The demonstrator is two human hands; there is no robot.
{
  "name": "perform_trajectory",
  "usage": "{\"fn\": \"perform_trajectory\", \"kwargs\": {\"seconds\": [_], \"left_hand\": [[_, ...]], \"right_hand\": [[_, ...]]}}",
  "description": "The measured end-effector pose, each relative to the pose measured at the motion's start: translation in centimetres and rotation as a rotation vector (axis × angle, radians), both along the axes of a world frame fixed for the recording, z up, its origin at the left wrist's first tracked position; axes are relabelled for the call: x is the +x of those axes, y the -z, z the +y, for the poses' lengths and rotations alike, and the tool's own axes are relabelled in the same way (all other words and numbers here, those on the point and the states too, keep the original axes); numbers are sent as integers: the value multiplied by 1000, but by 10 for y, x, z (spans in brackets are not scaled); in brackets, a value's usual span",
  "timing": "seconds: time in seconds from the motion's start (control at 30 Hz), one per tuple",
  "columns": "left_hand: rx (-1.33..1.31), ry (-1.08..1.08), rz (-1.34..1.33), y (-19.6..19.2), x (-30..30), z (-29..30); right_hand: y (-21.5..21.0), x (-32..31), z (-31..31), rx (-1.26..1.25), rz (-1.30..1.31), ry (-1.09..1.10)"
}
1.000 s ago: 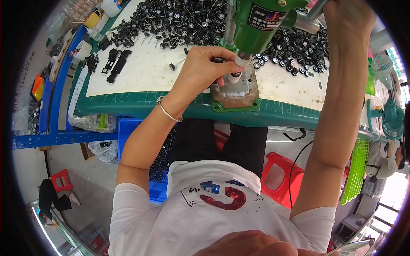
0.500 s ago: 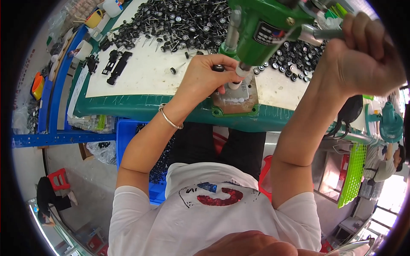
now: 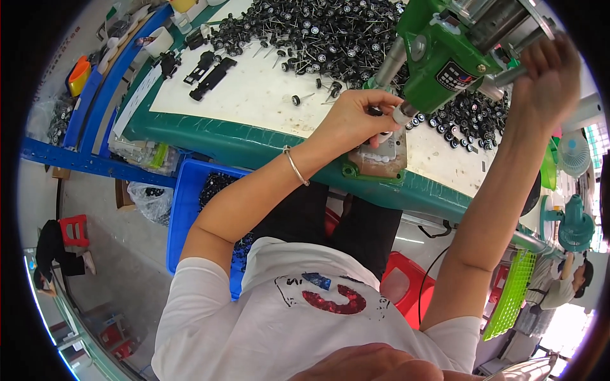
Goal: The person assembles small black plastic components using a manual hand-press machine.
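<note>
My left hand [image 3: 363, 119] is at the green arbor press [image 3: 441, 63], its fingers closed around a small black toy wheel [image 3: 375, 111] beside the white tip of the ram [image 3: 401, 115]. The fingers partly hide the wheel, and I cannot tell whether an axle is in it. Under the hand lies the press's base plate [image 3: 380, 164]. Raised at the upper right, my right hand [image 3: 548, 76] is wrapped round the press's metal lever [image 3: 510, 76].
Behind the press spreads a heap of black wheels with metal axles [image 3: 311, 38]; loose wheels [image 3: 467, 120] lie to its right. Black chassis parts [image 3: 213, 77] rest at the table's left. A blue bin [image 3: 181, 216] stands below the green table edge [image 3: 254, 149]. People are in the background.
The whole view has tilted and shifted, so the press and table appear farther right. My left hand stays by the ram with the wheel, and my right hand keeps hold of the lever.
</note>
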State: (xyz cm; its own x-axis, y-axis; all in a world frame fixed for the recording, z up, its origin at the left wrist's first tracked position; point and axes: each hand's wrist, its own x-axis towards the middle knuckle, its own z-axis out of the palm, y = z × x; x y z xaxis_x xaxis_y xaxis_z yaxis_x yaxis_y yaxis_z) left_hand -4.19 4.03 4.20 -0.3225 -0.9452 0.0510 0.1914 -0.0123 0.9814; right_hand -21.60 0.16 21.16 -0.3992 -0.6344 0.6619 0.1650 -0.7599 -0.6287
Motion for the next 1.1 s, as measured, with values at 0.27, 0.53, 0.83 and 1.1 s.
{"fn": "perform_trajectory", "kwargs": {"seconds": [0.27, 0.53, 0.83, 1.1], "left_hand": [[77, -7, -196, 4, 38, -18], [49, -342, -608, 14, 171, -37], [240, 17, -1062, 0, 279, 74], [-182, -203, -1022, 6, 200, 27]], "right_hand": [[12, -44, -67, 497, -378, -1483], [93, -77, -15, 514, 139, 69], [179, -103, 29, 781, 500, -62], [215, -68, 10, 589, 954, 55]]}}
